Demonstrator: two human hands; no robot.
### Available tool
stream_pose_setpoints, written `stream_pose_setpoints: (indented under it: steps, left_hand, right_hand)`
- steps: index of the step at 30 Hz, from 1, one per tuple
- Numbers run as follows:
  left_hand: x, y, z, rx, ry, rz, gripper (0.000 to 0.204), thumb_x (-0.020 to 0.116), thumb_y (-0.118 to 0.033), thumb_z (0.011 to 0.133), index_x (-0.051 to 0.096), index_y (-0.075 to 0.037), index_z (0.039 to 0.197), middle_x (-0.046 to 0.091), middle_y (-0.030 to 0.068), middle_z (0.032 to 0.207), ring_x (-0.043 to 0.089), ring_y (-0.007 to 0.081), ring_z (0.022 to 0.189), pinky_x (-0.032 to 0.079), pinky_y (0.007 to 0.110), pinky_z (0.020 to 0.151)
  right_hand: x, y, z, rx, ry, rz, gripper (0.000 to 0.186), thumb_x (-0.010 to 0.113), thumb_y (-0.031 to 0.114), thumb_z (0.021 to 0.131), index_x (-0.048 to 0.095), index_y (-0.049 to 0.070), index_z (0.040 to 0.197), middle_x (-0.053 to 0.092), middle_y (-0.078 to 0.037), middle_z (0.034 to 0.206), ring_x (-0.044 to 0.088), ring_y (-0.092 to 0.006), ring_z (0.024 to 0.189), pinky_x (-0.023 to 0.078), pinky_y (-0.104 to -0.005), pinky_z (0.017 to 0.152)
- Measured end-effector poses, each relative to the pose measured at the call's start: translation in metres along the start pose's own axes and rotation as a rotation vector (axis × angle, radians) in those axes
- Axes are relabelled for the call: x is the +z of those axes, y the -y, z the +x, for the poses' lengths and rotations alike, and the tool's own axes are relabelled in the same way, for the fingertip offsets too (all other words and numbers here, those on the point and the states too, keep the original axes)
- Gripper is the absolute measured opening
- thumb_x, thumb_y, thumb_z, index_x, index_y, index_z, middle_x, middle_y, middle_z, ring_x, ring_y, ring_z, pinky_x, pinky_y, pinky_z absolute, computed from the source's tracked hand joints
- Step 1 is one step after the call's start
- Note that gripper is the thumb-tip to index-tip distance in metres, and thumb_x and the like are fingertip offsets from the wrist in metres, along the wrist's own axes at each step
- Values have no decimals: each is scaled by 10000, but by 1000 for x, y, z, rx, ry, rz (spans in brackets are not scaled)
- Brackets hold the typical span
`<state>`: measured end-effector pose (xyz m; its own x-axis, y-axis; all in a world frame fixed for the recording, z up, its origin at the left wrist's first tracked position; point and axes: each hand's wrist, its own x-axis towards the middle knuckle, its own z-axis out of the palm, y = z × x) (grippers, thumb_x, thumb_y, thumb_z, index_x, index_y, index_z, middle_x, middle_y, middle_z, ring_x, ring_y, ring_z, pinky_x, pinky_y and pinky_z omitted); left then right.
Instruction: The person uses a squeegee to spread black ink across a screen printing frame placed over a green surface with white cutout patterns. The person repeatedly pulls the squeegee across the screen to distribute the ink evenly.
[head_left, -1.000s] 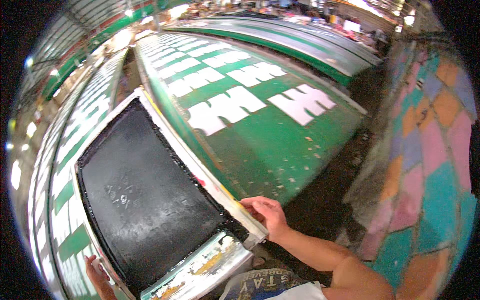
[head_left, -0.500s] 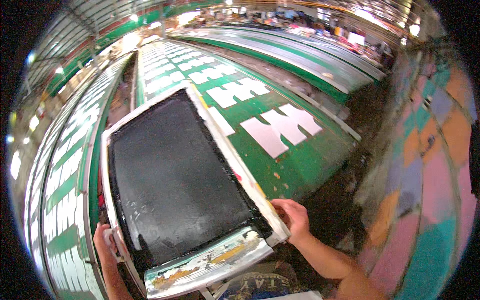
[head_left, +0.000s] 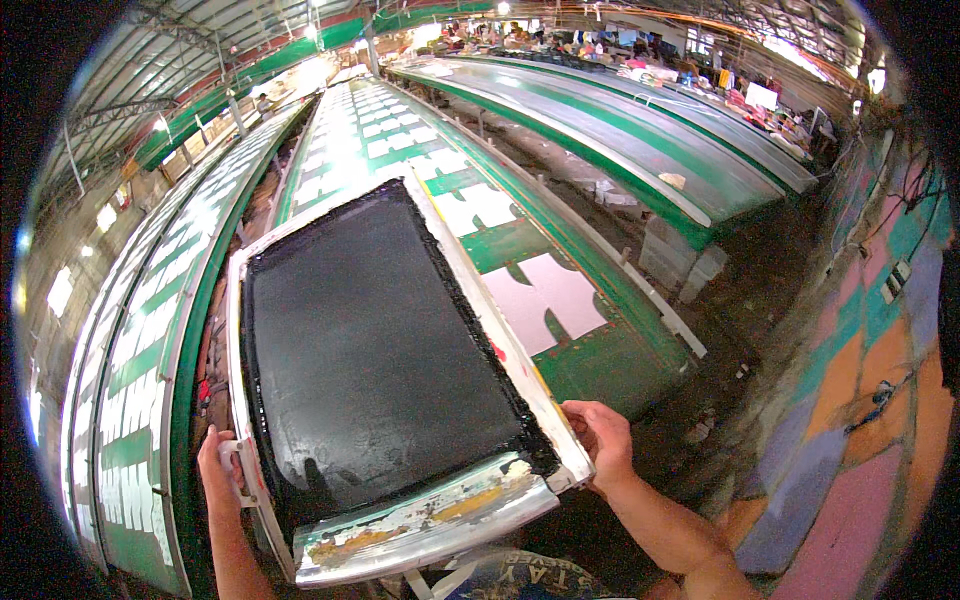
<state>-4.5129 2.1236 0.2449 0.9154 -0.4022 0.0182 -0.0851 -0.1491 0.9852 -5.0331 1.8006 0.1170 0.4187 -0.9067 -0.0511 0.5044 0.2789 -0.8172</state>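
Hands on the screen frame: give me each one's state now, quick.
Left hand: closed on the left edge of the screen frame.
Right hand: closed on the frame's near right corner.

The large rectangular printing screen with a pale metal frame (head_left: pixel 470 300) carries a black mesh panel that looks wet and glossy, catching soft reflections toward its near end. Thick black ink crusts rough and lumpy along the panel's right edge. The frame's near rail is worn metal, its paint flaked and smeared with yellowish and rusty patches. The bare left hand (head_left: pixel 222 462) and bare right hand (head_left: pixel 600 440) grip the frame's near corners. The long green table (head_left: pixel 600 365) beneath has a smooth, slightly shiny surface speckled with paint near its end, with matt white printed shapes (head_left: pixel 545 300) on it.
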Motion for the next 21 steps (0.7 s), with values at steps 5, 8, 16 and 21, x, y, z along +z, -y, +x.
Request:
stream_pose_setpoints:
  steps: [5,8,16,21]
  left_hand:
    - [75,9,-7,11,-74,-73,514,570,-613,1078,680,-111,1066,579,-13,680,561,113,498,364,269,420]
    - [117,18,-13,-29,-107,121,520,565,-619,1078,684,-113,1080,556,-28,693,505,94,503,326,276,436]
    - [297,58,-6,-62,-87,28,524,582,-590,1079,688,-78,1062,534,-34,671,432,73,468,288,272,423]
    - [377,49,-18,-50,-91,101,521,570,-579,1094,697,-74,1061,522,-27,662,404,70,450,289,267,404]
  right_hand:
    - [-48,22,44,-33,28,-35,471,632,333,1045,744,-72,1257,794,-148,1090,753,-215,935,591,-349,883]
    - [-82,45,80,-4,15,-63,456,625,313,1050,742,-75,1260,795,-155,1110,756,-216,963,587,-348,905]
    - [-203,109,186,-3,-11,-165,475,607,315,1067,732,-91,1280,795,-167,1135,754,-231,996,584,-357,922]
    - [-273,128,222,-20,-39,-172,507,613,311,1041,696,-118,1299,774,-219,1194,753,-292,1050,586,-420,982]
